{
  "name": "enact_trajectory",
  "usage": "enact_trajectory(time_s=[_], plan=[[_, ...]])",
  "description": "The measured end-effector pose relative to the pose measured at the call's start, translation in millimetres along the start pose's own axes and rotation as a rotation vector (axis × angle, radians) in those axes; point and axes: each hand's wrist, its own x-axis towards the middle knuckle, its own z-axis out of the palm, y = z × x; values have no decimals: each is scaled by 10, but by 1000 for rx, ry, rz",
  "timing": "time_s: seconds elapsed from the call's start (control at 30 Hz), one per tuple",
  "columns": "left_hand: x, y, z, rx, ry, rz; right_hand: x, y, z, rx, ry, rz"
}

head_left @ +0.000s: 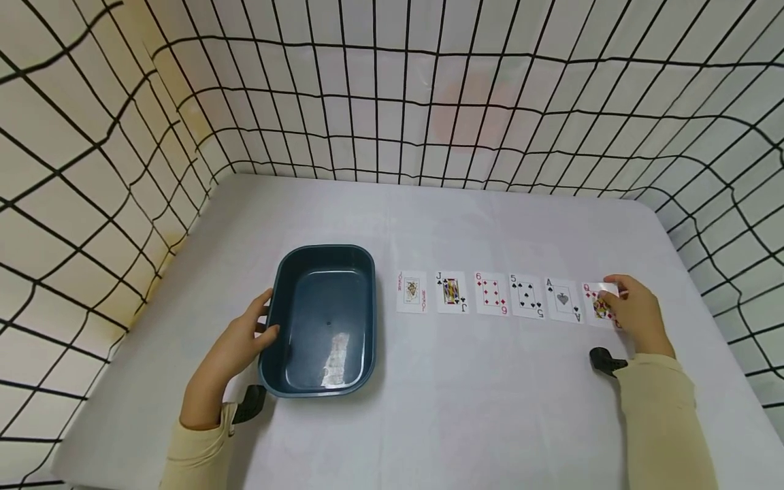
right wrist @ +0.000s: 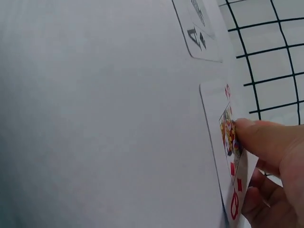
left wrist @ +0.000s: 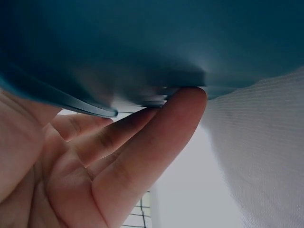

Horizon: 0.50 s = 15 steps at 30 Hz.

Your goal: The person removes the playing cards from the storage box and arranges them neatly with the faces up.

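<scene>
A dark blue plastic bin [head_left: 328,320] stands left of centre on the white table. My left hand [head_left: 240,341] grips its left side, thumb over the rim and fingers against the outer wall [left wrist: 142,42]. At the far right of a row of playing cards, my right hand [head_left: 641,314] pinches the queen of diamonds [head_left: 593,299]. In the right wrist view the thumb presses on the queen's face, with fingers behind its raised edge. Leftward from it lie an ace of spades [head_left: 563,301], a black five [head_left: 526,296], a six of diamonds [head_left: 491,293], a black jack [head_left: 452,292] and a joker [head_left: 411,291].
White cloth covers the table [head_left: 478,408]. Black wire mesh [head_left: 401,105] rises along the back and both sides. Each wrist carries a black camera mount, the left one [head_left: 250,404] close to the bin's lower left corner.
</scene>
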Motion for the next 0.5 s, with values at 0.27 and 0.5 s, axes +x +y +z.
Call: enact_trajectory(time_s=[0.27, 0.5], plan=[[7, -18, -38, 10, -28, 13, 11, -81, 26, -18, 45, -7], [42, 57, -214, 119, -73, 75, -71, -297, -39, 69, 218, -17]])
